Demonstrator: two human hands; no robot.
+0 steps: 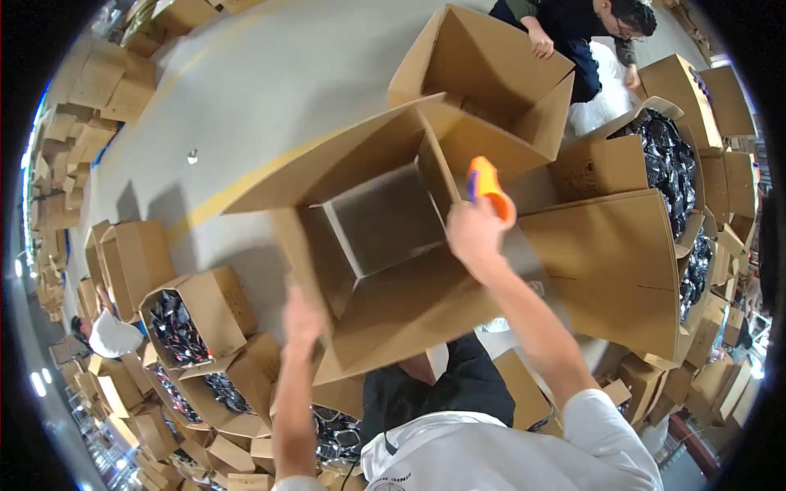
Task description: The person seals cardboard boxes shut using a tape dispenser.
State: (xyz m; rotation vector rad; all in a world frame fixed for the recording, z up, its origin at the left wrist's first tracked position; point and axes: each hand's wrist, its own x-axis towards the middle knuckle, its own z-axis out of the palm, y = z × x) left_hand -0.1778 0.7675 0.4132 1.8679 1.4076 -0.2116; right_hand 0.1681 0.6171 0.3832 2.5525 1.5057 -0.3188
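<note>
In front of me is a large open cardboard box (409, 315), its upper flaps spread and its hollow facing up at me. Its inner end looks dark grey with pale lines along the edges; I cannot tell whether that is a closed bottom. My right hand (475, 237) is closed round an orange tape dispenser (490, 186) with a purple part, right by the box's right side wall. Against or just beside the left side of the box is my left hand (303, 315), its fingers smeared by motion.
Another open cardboard box (491, 69) stands just beyond, with a person (573, 33) touching its rim. Boxes filled with black plastic-wrapped items (667, 164) crowd the right. More filled boxes (180, 327) stand at lower left. A yellow line (217, 204) crosses the grey floor.
</note>
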